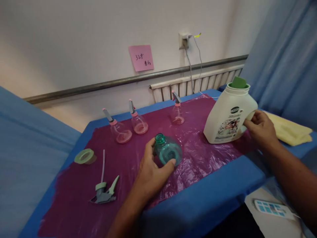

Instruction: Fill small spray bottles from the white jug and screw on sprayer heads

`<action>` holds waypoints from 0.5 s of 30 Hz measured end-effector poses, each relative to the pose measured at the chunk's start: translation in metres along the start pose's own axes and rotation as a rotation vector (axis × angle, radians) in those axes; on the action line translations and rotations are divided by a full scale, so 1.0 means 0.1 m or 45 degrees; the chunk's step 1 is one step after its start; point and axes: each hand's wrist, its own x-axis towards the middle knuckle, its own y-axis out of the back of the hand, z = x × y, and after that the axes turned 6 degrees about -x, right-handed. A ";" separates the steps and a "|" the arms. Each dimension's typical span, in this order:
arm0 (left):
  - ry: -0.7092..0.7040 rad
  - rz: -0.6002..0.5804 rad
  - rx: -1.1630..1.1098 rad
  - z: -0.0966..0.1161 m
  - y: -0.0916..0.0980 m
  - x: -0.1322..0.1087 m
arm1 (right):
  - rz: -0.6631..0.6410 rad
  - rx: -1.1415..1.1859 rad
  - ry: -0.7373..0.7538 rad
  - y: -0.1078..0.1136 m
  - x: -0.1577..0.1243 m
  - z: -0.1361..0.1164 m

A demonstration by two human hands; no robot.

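My left hand point(154, 168) is closed around a clear green spray bottle point(170, 152) with no head on it, its open neck tilted up and left. My right hand point(262, 127) grips the handle of a large cream detergent jug point(226, 115), which leans a little to the right. A green pour spout point(239, 82) shows in the jug's uncapped mouth. At the left, a grey and pale green spray head point(102, 193) with a long tube lies on the purple plastic sheet point(74, 198). Above it sits a pale green cap point(85, 156).
Three clear spray bottles with pink collars, one left point(121, 134), one beside it point(140, 125) and one farther right point(177, 115), stand behind. A yellow cloth point(288, 127) lies at the right. Blue curtains point(292, 56) flank the table; a power strip point(273, 209) is below right.
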 end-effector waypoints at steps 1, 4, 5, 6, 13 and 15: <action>-0.013 0.029 -0.029 0.00 0.02 0.01 | -0.027 -0.082 -0.044 -0.01 -0.03 -0.01; -0.052 0.129 -0.091 0.02 0.07 0.05 | -0.080 -0.267 -0.095 0.01 -0.17 -0.06; -0.072 0.162 -0.112 0.02 0.08 0.07 | -0.067 -0.296 -0.079 0.02 -0.22 -0.07; -0.094 0.190 -0.133 0.01 0.09 0.09 | -0.038 -0.327 -0.060 0.04 -0.26 -0.08; -0.117 0.273 -0.128 -0.10 0.15 0.18 | 0.175 -0.652 0.020 0.18 -0.20 -0.26; -0.132 0.271 -0.090 -0.12 0.16 0.17 | 0.209 -0.709 0.034 0.25 -0.12 -0.34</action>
